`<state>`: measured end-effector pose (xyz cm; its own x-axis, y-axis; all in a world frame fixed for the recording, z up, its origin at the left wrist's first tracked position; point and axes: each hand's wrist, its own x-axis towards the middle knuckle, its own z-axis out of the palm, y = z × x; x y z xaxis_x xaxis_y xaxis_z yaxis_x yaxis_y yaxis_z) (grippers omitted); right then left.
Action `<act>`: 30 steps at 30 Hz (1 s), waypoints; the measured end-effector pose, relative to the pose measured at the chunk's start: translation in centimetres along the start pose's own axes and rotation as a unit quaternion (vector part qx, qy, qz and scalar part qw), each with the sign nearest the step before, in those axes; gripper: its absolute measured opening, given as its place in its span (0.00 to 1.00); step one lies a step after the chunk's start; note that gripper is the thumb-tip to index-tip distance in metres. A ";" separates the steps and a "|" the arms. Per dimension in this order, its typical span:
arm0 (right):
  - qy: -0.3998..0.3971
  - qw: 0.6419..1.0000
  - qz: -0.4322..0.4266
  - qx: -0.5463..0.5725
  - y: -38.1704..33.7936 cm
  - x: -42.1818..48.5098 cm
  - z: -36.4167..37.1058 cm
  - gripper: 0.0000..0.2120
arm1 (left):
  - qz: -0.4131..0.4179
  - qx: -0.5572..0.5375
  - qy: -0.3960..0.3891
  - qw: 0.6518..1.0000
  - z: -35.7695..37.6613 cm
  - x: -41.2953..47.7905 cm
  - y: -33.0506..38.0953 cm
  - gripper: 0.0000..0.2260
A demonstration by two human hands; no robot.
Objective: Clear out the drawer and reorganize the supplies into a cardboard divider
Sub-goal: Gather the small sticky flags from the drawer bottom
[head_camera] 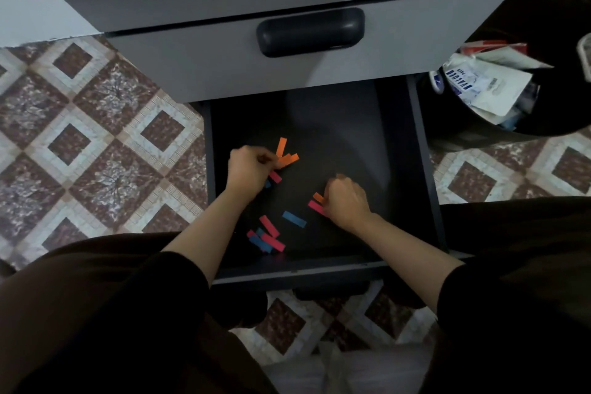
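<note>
- The bottom drawer stands pulled out over the patterned tile floor; its dark inside holds only scattered coloured paper strips.
- The left hand reaches into the drawer's left side with fingers curled, pinching a fan of orange strips that sticks out past the fingertips.
- A short pink strip shows just under that hand, with a bit of blue beside it.
- The right hand sits nearer the middle of the drawer, fingers curled inward, and pinches the ends of an orange strip and a pink-red strip.
- A single blue strip lies loose on the drawer bottom between the two forearms.
- A small heap of pink and blue strips lies near the front wall, beside the left forearm.
- Above, a grey drawer is closed, with a dark handle.
- To the right stands a black bin holding white packets.
</note>
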<state>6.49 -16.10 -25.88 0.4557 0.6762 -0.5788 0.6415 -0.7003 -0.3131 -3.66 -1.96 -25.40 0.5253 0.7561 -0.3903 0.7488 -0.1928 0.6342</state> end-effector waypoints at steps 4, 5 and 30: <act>-0.003 1.000 -0.005 0.009 0.2 -0.1 0.3 0.11 | -0.031 -0.027 0.024 0.999 0.8 2.0 0.7 0.06; -0.001 1.000 -0.006 0.012 0.2 -0.1 0.4 0.11 | -0.048 -0.019 0.020 0.998 1.1 2.4 0.8 0.10; 0.008 0.988 -0.152 0.035 -2.6 4.0 -3.0 0.11 | 0.100 0.392 -0.143 0.903 -4.7 4.7 2.2 0.07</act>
<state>8.50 -10.95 -25.11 0.2595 0.8606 -0.4382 0.7056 -0.4788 -0.5223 -1.45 4.13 -22.70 0.6811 0.4859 -0.5478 0.6242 -0.7764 0.0875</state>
